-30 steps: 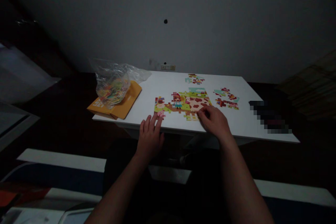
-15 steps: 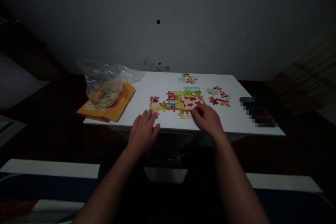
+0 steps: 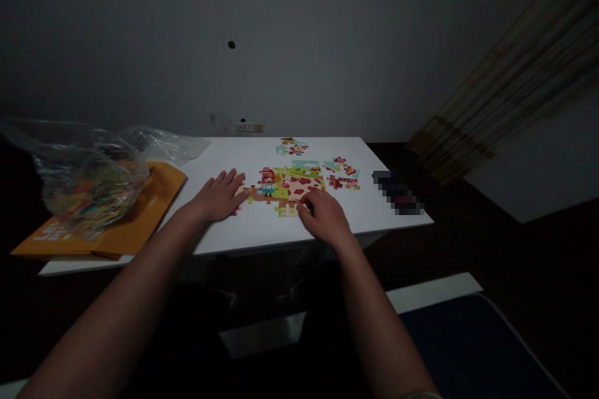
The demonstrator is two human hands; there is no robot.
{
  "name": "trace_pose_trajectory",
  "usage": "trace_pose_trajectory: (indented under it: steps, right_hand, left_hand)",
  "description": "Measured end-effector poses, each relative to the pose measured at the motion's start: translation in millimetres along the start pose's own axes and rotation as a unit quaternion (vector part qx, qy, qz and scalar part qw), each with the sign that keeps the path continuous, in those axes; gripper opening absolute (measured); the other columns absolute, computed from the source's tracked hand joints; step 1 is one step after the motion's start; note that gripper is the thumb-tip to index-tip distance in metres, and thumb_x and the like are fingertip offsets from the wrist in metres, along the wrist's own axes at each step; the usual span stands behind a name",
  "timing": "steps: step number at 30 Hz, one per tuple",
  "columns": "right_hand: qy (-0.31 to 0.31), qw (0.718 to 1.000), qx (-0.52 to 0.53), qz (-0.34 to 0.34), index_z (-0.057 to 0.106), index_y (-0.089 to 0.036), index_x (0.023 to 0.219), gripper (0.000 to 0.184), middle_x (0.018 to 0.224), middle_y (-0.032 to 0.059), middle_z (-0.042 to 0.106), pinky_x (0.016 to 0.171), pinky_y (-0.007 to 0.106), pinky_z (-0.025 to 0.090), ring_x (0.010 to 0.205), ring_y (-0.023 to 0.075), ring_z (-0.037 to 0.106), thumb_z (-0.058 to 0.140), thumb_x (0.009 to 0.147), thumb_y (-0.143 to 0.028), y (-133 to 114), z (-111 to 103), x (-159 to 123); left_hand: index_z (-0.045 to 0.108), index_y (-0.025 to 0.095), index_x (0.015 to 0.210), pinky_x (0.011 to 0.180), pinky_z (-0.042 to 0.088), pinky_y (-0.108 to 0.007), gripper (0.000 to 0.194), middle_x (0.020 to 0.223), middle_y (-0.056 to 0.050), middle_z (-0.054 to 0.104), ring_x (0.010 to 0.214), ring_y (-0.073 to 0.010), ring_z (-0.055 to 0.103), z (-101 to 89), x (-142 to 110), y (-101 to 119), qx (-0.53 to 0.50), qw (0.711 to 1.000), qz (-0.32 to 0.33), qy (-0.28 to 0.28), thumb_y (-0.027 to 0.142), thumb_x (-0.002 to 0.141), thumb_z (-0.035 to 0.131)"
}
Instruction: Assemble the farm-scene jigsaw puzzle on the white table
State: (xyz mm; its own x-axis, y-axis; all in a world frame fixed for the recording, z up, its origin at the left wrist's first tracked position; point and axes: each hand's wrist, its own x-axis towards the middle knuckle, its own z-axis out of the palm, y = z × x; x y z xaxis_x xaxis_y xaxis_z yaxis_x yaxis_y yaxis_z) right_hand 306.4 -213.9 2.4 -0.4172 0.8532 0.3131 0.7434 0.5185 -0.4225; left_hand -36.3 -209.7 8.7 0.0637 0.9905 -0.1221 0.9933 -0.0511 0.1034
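Note:
A partly joined jigsaw puzzle [image 3: 299, 187] lies on the white table, showing a spotted cow, a farmer and green fields. My left hand [image 3: 219, 196] is open and flat, its fingers spread over a smaller joined puzzle section at the left that it mostly covers. At the lower right edge of the puzzle, below the cow, my right hand [image 3: 324, 215] rests with fingers curled and thumb close to them. Whatever is pinched there is hidden. Loose puzzle pieces [image 3: 346, 174] lie just right of the puzzle, and a few more pieces [image 3: 291, 147] lie behind it.
A clear plastic bag [image 3: 100, 199] of colourful pieces rests on an orange paper envelope [image 3: 154, 206] at the table's left. A dark, pixelated object [image 3: 397, 194] lies near the right edge. Behind the white table [image 3: 253, 230] stands a wall with a socket [image 3: 249, 128].
The view has swung to the right. My left hand has moved up onto the left puzzle section, covering more of it. My right hand stays by the puzzle's lower right edge.

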Motion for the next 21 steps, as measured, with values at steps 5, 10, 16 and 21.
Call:
trace_pose_trajectory:
  steps: [5,10,16,21]
  right_hand:
    - [0.007,1.000,0.017,0.006,0.072,-0.026,0.107,0.016,0.115,0.0104,0.077,0.098,0.044,0.051,0.111,0.0312,0.067,0.060,0.108,-0.036,0.0,3.7,2.5]
    - [0.098,0.991,-0.013,0.090,0.074,-0.018,0.133,0.040,0.136,0.0197,0.076,0.113,0.054,0.047,0.130,0.0376,0.062,0.045,0.105,-0.019,36.7,-5.2,8.7]
    - [0.028,0.985,-0.101,0.138,0.064,-0.021,0.158,0.063,0.157,0.0229,0.067,0.118,0.072,0.040,0.155,0.0505,0.045,0.056,0.096,-0.017,117.0,-42.2,12.9]
    - [-0.038,0.981,-0.152,0.111,0.072,-0.015,0.152,0.058,0.135,0.0302,0.075,0.109,0.065,0.044,0.139,0.0497,0.058,0.060,0.096,-0.015,136.3,-65.9,24.7]
  left_hand:
    - [0.037,0.027,0.179,0.139,0.021,-0.063,0.080,0.190,-0.010,0.027,0.175,-0.0398,0.023,5.3,6.2,-4.6,-0.011,0.998,-0.014,0.067,0.070,0.113,0.025]
    - [0.046,0.024,0.174,0.137,0.024,-0.064,0.077,0.188,-0.013,0.033,0.173,-0.0419,0.028,2.7,2.8,-0.8,-0.030,0.997,-0.010,0.076,0.068,0.112,0.032]
    - [0.070,0.025,0.145,0.128,0.041,-0.055,0.056,0.168,-0.014,0.061,0.155,-0.0364,0.054,-3.9,3.6,-3.8,-0.087,0.987,0.008,0.132,0.060,0.104,0.055]
    - [0.076,0.024,0.110,0.102,0.055,-0.044,0.029,0.122,-0.013,0.079,0.115,-0.0294,0.071,-9.6,-2.3,-2.1,-0.150,0.974,0.009,0.168,0.044,0.100,0.058]
